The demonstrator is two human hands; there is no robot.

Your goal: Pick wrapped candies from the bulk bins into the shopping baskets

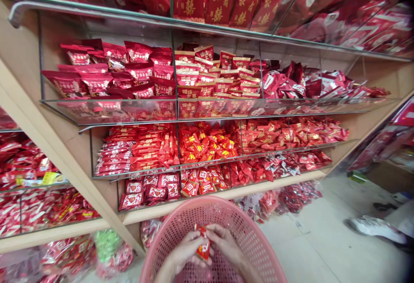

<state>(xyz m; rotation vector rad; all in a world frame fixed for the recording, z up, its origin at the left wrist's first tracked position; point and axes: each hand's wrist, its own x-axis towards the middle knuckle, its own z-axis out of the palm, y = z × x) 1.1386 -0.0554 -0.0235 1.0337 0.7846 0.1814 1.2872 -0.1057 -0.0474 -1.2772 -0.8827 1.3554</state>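
Observation:
Over a pink perforated plastic basket (274, 259), my left hand (185, 250) and my right hand (228, 244) hold small red wrapped candy packets (203, 248) between them. The left fingers wrap round the packets from the left and below. From the right, my right thumb and fingers pinch their upper edge. How many packets there are I cannot tell, as the fingers cover part of them. A few small bits lie low in the basket under my hands. Just behind the basket, the lowest shelf bin holds red packets (203, 181).
Tiered shelves with glass dividers (177, 76) carry many red snack packets (136, 71). A slanted wooden post (64, 153) stands left. Bagged goods (300, 196) lie under the shelf. On the tiled floor (310, 248) at right is a person's shoe (375, 227).

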